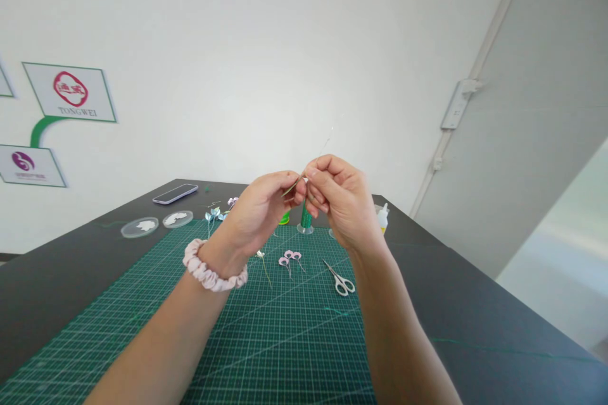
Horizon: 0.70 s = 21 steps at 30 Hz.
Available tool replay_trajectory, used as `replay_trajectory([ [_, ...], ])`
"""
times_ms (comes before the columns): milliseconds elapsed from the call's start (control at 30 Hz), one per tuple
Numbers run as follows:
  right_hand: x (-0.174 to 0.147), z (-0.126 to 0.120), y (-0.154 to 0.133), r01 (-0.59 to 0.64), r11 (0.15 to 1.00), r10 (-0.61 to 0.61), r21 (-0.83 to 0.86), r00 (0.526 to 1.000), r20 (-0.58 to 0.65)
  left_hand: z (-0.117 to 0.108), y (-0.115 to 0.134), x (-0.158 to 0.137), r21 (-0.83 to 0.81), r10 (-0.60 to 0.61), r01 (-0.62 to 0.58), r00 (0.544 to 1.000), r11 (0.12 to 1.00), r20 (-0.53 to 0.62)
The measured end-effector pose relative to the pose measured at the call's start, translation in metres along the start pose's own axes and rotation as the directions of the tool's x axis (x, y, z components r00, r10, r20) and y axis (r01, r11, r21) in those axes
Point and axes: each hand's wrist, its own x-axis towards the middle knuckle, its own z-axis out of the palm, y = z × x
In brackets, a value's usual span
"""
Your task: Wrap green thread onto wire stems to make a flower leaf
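Observation:
Both hands meet above the cutting mat, fingertips close together. My left hand [266, 202], with a pale pink scrunchie [209, 269] round its wrist, pinches a thin greenish wire stem [289, 189]. My right hand [339, 196] is closed in a pinch on the same stem, and a fine strand rises from its fingertips. A small white bit shows between the fingers; what it is I cannot make out. Below lie three pink wire-stemmed petals [289, 256] and a small pale flower piece [260, 254] on a thin stem. White-handled scissors [341, 282] rest on the mat, blades apart.
The green cutting mat [285, 342] covers the middle of the dark table [475, 304]. A green thread spool [305, 220] and a glue bottle [382, 218] stand behind my hands. At the left are a phone [175, 194], two shallow dishes [127, 231] with white pieces, and blue petals [212, 214].

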Motion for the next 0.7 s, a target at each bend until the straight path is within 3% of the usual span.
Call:
replay_trajectory([
  [133,0.0007,-0.0024,0.0008,0.003,1.000,-0.003,-0.013,1.000,0.002,-0.0018,-0.0002,-0.0011,-0.097,-0.041,0.045,0.998,0.994,0.045],
  [300,0.0011,-0.0036,0.0016,-0.001,1.000,0.001,-0.001,1.000,0.007,-0.0016,0.0005,-0.0015,-0.077,-0.039,0.042,0.999,0.996,0.035],
  [567,0.0017,0.0007,-0.0020,-0.032,0.996,0.032,0.082,0.999,-0.006,0.0056,0.0003,-0.0008,0.090,0.143,-0.138,0.989,0.986,-0.043],
  [700,0.0021,0.0014,-0.0023,-0.057,0.995,0.058,0.081,0.998,-0.016,0.0042,-0.0014,-0.0017,0.327,0.269,-0.229,0.960,0.917,-0.080],
])
